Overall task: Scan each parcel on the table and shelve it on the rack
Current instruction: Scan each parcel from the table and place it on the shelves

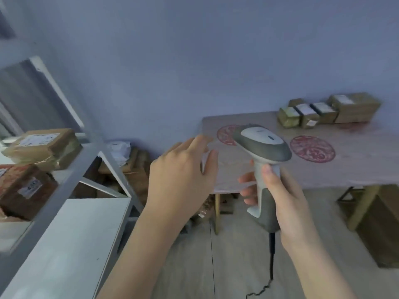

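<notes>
A person's right hand (278, 190) grips a corded scanner (262, 143), fingers wrapped round its handle; the left hand (183, 169) hovers empty, fingers loosely spread. Five parcels (307, 115) line the far edge of the bench (356, 165), their row running nine-to-three, at two o'clock from both hands and well apart, the right hand nearer. Two shelved parcels (43, 145) sit on the rack (67, 180) at nine o'clock
</notes>
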